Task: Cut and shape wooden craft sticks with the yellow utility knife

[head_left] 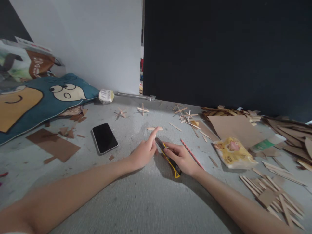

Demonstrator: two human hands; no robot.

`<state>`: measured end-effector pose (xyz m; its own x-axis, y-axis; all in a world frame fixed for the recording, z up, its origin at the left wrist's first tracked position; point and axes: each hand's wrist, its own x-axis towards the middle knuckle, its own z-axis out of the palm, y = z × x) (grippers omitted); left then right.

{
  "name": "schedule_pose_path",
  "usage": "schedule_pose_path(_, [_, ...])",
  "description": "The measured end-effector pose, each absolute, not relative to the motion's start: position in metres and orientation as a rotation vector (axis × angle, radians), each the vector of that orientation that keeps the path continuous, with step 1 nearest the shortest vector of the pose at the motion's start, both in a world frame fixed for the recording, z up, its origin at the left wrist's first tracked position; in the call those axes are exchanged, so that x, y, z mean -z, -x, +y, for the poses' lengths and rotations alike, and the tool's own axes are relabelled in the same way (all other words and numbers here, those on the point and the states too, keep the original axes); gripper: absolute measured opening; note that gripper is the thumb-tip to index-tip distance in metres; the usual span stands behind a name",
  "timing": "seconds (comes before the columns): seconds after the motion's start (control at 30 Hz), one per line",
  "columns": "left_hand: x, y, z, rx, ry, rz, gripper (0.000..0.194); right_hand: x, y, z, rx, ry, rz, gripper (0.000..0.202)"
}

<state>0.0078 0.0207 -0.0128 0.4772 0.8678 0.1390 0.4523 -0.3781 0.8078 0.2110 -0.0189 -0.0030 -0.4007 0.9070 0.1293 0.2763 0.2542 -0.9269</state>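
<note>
My right hand (179, 157) is wrapped round a yellow and black utility knife (172, 163), which slants up and left over the grey table. Close to the knife's front end is my left hand (145, 151), its index finger stretched forward toward short wooden sticks (152, 129) lying flat. The other fingers of my left hand are curled and partly hidden. A red and white striped pencil (192, 154) lies just beyond my right hand. Small crossed-stick pieces (143, 110) stand farther back.
At left are a black phone (104, 138), brown cardboard (56, 146) and a blue cartoon pillow (70, 89). To the right lie a yellow packet (234, 152), a pile of wooden sticks (287, 206) and cardboard scraps (292, 133). Dark and white panels (219, 52) rise behind.
</note>
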Motion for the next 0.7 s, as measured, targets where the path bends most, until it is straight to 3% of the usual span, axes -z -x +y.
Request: schedule_pose_path(0.7, [0.0159,-0.0056,0.0225,-0.874,-1.990,0.946,0.075,0.0005,-0.2099,-0.0197,-1.185,1.100,-1.736,0.052])
